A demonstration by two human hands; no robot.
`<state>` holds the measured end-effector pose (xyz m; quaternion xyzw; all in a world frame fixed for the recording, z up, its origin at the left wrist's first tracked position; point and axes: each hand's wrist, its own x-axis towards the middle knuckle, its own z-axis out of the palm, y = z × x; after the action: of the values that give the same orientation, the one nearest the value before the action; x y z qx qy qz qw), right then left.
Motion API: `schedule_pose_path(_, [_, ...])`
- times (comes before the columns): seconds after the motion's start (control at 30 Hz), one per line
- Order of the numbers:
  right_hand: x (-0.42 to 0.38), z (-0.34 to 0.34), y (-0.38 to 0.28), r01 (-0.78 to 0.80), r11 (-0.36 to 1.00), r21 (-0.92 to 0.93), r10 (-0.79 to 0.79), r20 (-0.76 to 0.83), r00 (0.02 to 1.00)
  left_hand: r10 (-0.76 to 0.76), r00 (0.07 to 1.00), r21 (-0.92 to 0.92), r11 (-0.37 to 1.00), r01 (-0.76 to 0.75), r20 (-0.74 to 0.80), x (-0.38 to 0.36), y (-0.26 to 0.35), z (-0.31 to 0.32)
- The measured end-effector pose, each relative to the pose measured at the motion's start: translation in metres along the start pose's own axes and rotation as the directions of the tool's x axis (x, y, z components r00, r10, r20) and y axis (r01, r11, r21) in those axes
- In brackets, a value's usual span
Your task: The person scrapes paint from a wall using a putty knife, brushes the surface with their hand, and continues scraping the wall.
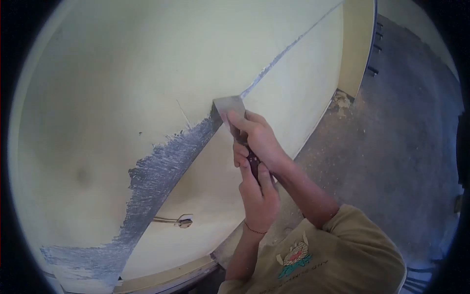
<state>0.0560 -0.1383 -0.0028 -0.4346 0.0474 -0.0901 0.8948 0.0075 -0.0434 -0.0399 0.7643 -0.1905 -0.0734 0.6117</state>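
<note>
Both hands hold a putty knife (228,104) with a wide metal blade and a dark riveted handle. My right hand (264,139) is closed around the upper handle, its thumb lying on the blade. Below it, my left hand (259,198) grips the handle's lower end, a thin bracelet on its wrist. The blade touches a pale painted surface (112,93) along a long edge. Behind the blade spreads a rough grey bared patch (164,164), widening toward the lower left. Ahead of the blade, a narrow grey strip (281,56) runs along the edge to the upper right.
Wires lead to a small fitting (184,222) on the pale surface beneath the edge. A grey, dusty floor (382,152) lies to the right. Dark short pieces (373,71) stick out along a panel at the upper right. My khaki shirt (342,259) fills the bottom.
</note>
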Motion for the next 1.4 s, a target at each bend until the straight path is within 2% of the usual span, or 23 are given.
schedule_pose_path(0.1, [-0.003, -0.003, 0.019, 0.006, 1.000, -0.029, -0.005, 0.022, 1.000, 0.000, 0.995, -0.102, 0.995, -0.011, -0.104, -0.023, -0.015, 0.004])
schedule_pose_path(0.17, [-0.005, -0.002, 0.027, -0.068, 0.992, -0.104, 0.071, 0.030, 0.997, -0.008, 0.996, -0.145, 0.989, -0.005, -0.088, -0.015, -0.010, 0.001])
schedule_pose_path(0.2, [-0.003, 0.000, 0.014, 0.001, 0.993, -0.122, 0.005, 0.048, 0.999, -0.047, 0.996, -0.194, 0.981, 0.032, -0.073, -0.016, -0.009, 0.001])
schedule_pose_path(0.3, [-0.003, -0.001, -0.006, -0.053, 0.993, -0.104, 0.060, 0.061, 0.996, -0.077, 0.994, -0.214, 0.975, 0.060, -0.074, -0.010, -0.005, 0.014])
schedule_pose_path(0.43, [-0.009, 0.002, 0.017, -0.053, 0.989, -0.138, 0.058, 0.033, 0.998, -0.030, 0.994, -0.232, 0.973, 0.005, -0.104, -0.022, -0.019, 0.005])
schedule_pose_path(0.53, [-0.001, 0.011, 0.003, 0.056, 0.982, -0.181, -0.058, -0.007, 0.998, -0.032, 0.997, -0.220, 0.975, 0.015, -0.075, -0.014, -0.013, 0.001])
schedule_pose_path(0.63, [-0.002, 0.001, 0.002, 0.021, 0.978, -0.209, -0.010, 0.057, 0.998, -0.003, 0.997, -0.263, 0.965, -0.017, -0.077, -0.015, -0.006, 0.017])
schedule_pose_path(0.7, [-0.007, 0.002, 0.016, 0.038, 0.969, -0.244, -0.022, 0.068, 0.997, -0.008, 0.990, -0.321, 0.946, -0.038, -0.140, -0.026, -0.020, 0.018])
schedule_pose_path(0.77, [-0.003, 0.000, 0.030, 0.001, 0.958, -0.287, 0.008, 0.031, 0.999, -0.004, 0.991, -0.304, 0.952, -0.036, -0.130, -0.020, -0.012, 0.011])
schedule_pose_path(0.87, [-0.001, 0.007, -0.005, 0.030, 0.960, -0.277, -0.004, 0.091, 0.996, -0.043, 0.993, -0.334, 0.942, 0.003, -0.113, -0.014, -0.008, 0.016])
schedule_pose_path(1.0, [-0.005, 0.007, 0.009, 0.104, 0.950, -0.293, -0.079, 0.096, 0.992, -0.017, 0.988, -0.377, 0.925, -0.043, -0.153, -0.025, -0.018, 0.017])
schedule_pose_path(1.1, [-0.002, 0.009, 0.013, 0.050, 0.939, -0.339, -0.029, 0.067, 0.997, -0.026, 0.989, -0.392, 0.919, -0.034, -0.146, -0.012, -0.009, 0.011])
schedule_pose_path(1.17, [-0.002, 0.014, -0.006, 0.037, 0.959, -0.281, -0.006, 0.112, 0.994, -0.044, 0.991, -0.397, 0.918, -0.008, -0.123, -0.014, -0.011, 0.008])
schedule_pose_path(1.4, [-0.005, 0.018, 0.015, 0.085, 0.921, -0.380, -0.054, 0.093, 0.994, 0.042, 0.963, -0.366, 0.920, -0.141, -0.265, -0.019, -0.025, 0.009])
